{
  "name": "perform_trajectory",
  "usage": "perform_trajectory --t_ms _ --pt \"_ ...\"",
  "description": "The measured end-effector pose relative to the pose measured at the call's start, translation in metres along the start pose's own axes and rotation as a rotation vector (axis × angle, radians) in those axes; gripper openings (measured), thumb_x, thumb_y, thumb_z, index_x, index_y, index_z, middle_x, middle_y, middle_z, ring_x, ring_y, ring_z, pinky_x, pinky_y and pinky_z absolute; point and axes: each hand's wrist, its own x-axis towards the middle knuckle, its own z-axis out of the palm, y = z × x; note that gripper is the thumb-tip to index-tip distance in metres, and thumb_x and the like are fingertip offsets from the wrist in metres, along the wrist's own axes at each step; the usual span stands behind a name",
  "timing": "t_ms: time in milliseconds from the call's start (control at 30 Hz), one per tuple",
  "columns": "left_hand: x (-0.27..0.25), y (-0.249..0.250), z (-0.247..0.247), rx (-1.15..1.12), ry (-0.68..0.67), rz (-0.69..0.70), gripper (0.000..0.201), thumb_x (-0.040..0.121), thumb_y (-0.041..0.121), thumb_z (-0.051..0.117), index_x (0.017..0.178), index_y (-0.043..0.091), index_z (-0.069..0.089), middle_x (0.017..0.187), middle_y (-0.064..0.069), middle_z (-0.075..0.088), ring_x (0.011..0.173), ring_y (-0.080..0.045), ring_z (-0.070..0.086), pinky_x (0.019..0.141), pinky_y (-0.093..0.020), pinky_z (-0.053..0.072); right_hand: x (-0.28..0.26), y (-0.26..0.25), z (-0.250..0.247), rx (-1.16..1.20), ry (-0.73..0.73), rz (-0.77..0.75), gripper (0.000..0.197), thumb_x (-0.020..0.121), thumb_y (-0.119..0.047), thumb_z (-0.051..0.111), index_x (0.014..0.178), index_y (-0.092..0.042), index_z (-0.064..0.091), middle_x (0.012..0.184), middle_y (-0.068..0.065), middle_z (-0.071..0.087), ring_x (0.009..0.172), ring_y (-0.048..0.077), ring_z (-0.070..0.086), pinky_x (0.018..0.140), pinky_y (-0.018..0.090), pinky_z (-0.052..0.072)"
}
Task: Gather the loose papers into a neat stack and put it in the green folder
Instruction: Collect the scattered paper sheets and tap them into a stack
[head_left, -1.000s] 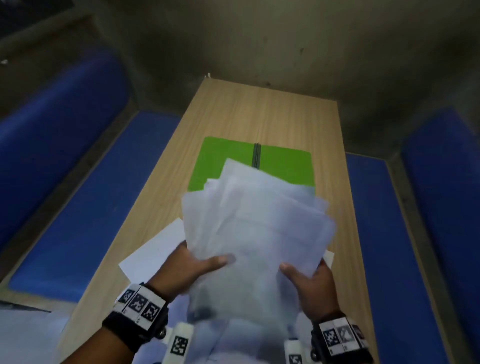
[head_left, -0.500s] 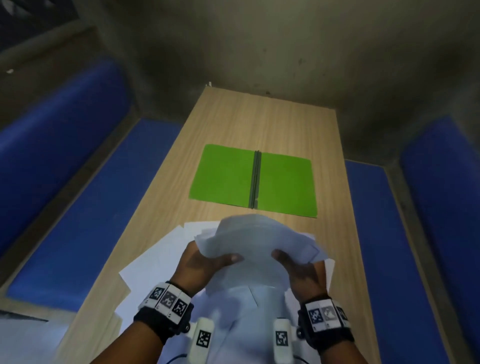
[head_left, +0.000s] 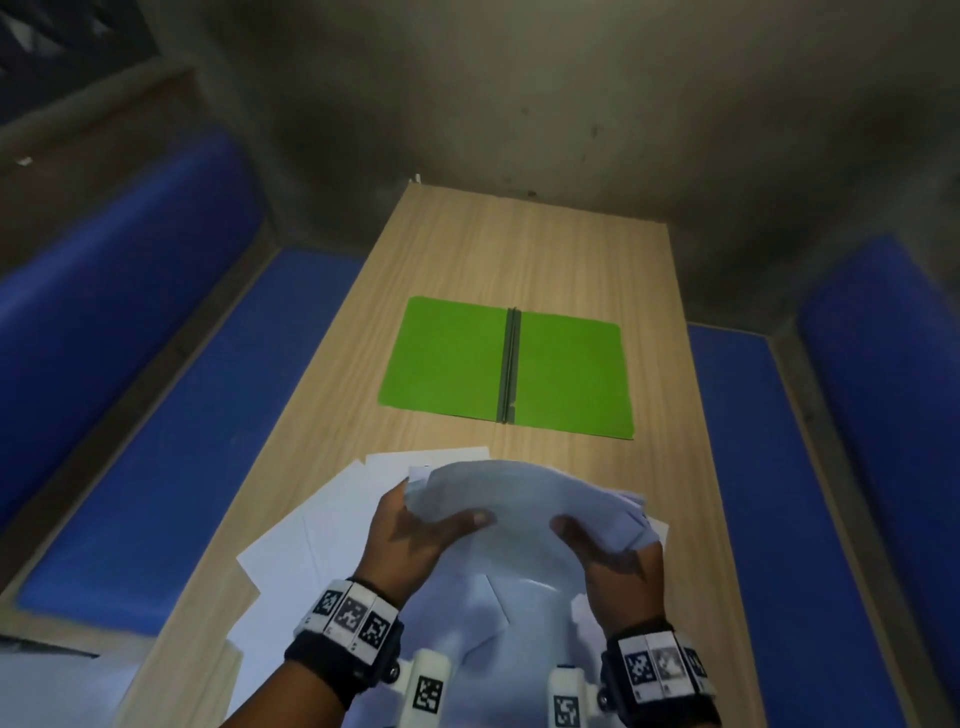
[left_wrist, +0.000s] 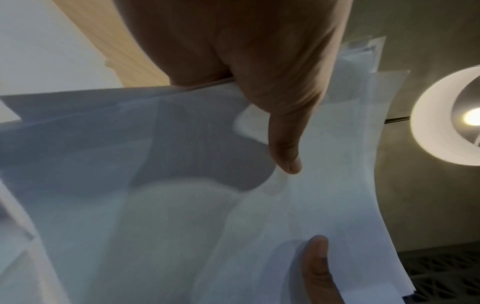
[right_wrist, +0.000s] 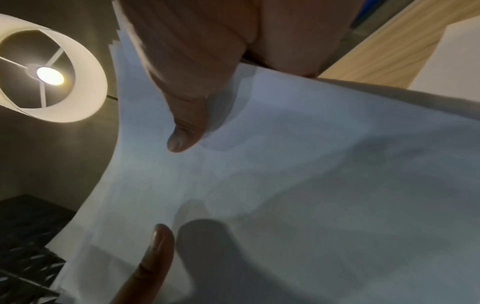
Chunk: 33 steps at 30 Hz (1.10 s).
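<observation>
A bundle of white papers stands on edge near the table's front, its top bent toward me. My left hand grips its left side, thumb on the near face. My right hand grips its right side the same way. The sheet edges are uneven at the top right. In the left wrist view the papers fill the frame under my left thumb. The right wrist view shows the papers under my right thumb. The green folder lies open and flat on the table, beyond the papers.
More loose white sheets lie spread on the table under and left of my hands. Blue padded benches run along both long sides of the table. A grey wall closes the far end. A lit lamp hangs overhead.
The bundle came down from a raised, fanned-out position covering the folder to standing on the table nearer me. Both hands kept their grip and the folder is now fully visible.
</observation>
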Motion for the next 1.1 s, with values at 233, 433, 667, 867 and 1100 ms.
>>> perform_trajectory --t_ms 233,433,667,867,1100 --pt "-0.005 -0.011 0.003 -0.026 0.027 0.059 0.061 0.049 0.033 0.090 0.102 0.016 0.066 0.096 0.002 0.076 0.087 -0.011 0.072 0.071 -0.023 0.055 -0.016 0.028 -0.008 0.154 0.102 0.177 0.058 0.060 -0.031 0.089 0.111 -0.022 0.062 0.108 -0.005 0.071 0.105 0.020 0.066 0.093 0.040 0.053" --pt "-0.001 0.015 0.024 -0.057 0.264 0.120 0.055 0.071 0.067 0.065 0.085 0.014 0.063 0.078 0.008 0.068 0.074 -0.011 0.062 0.070 -0.025 0.047 0.000 0.003 0.004 0.246 0.253 0.146 0.047 0.072 -0.065 0.061 0.081 -0.019 0.059 0.078 -0.006 0.062 0.078 0.017 0.059 0.080 0.047 0.046" --pt "-0.004 0.001 0.025 0.008 0.393 -0.019 0.081 0.068 0.086 0.049 0.079 0.006 0.065 0.072 -0.008 0.060 0.070 -0.017 0.053 0.067 -0.034 0.041 -0.005 0.007 0.008 0.139 0.374 0.208 0.068 0.070 -0.080 0.050 0.076 -0.014 0.061 0.069 0.000 0.061 0.070 0.022 0.060 0.069 0.037 0.048" --pt "-0.003 0.017 0.035 0.009 0.460 0.110 0.042 0.087 0.049 0.064 0.066 0.012 0.059 0.059 0.006 0.058 0.055 -0.005 0.049 0.055 -0.019 0.039 0.000 0.002 0.013 0.138 0.429 0.129 0.045 0.083 -0.053 0.059 0.076 -0.008 0.058 0.067 -0.005 0.057 0.064 0.012 0.053 0.064 0.028 0.046" --pt "-0.002 -0.004 0.029 -0.050 0.348 0.065 0.035 0.083 0.050 0.054 0.078 0.016 0.060 0.072 0.008 0.059 0.069 -0.006 0.051 0.066 -0.026 0.039 -0.004 0.021 0.012 0.171 0.399 0.183 0.038 0.078 -0.053 0.054 0.075 -0.015 0.058 0.067 0.011 0.055 0.062 0.027 0.051 0.060 0.036 0.044"
